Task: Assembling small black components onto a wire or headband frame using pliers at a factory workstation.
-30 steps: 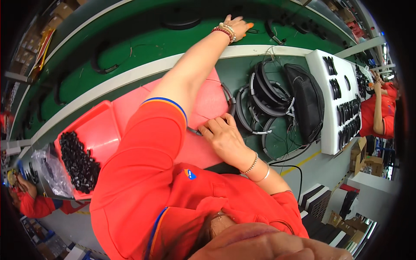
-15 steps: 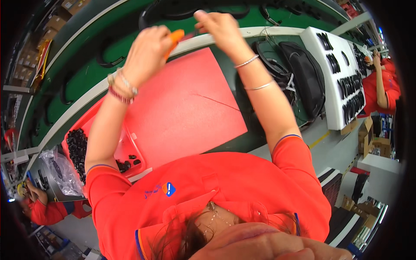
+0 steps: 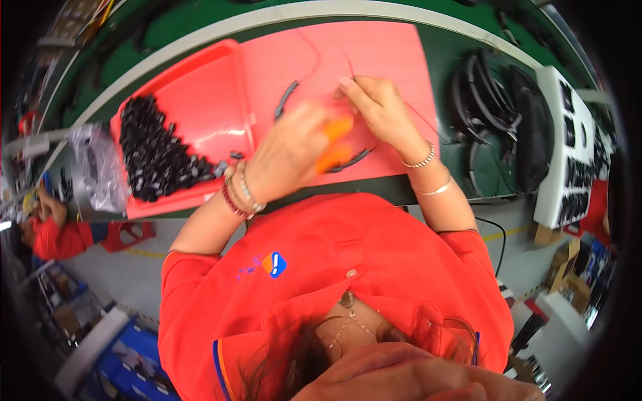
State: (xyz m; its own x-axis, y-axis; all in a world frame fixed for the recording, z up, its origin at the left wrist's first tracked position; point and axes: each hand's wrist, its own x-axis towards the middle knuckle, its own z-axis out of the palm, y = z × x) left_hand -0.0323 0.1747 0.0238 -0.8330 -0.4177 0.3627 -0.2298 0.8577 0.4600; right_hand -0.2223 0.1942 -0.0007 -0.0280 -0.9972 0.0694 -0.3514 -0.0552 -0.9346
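My left hand (image 3: 294,147) is blurred by motion but is closed around an orange-handled tool (image 3: 334,142); its working end cannot be made out. Beside it, my right hand (image 3: 384,112) pinches a thin dark wire (image 3: 349,63) between thumb and forefinger. A curved dark piece (image 3: 286,99) lies on the red mat (image 3: 267,53), with a thin reddish wire (image 3: 315,50) looping away from its upper end. Another curved black part (image 3: 353,160) shows below my hands. Whether these two belong to one piece is hidden by my left hand.
On the left a red tray (image 3: 214,67) holds a heap of small black parts (image 3: 150,157), next to a clear plastic bag (image 3: 99,167). Black headbands (image 3: 485,100) and a black case (image 3: 531,127) lie right, beside a white foam tray (image 3: 550,194). Co-workers sit at both sides.
Both hands have come back from the green conveyor to over the red mat, nearer my body. The curved dark piece is now on the mat, and the tray of black parts shows more fully.
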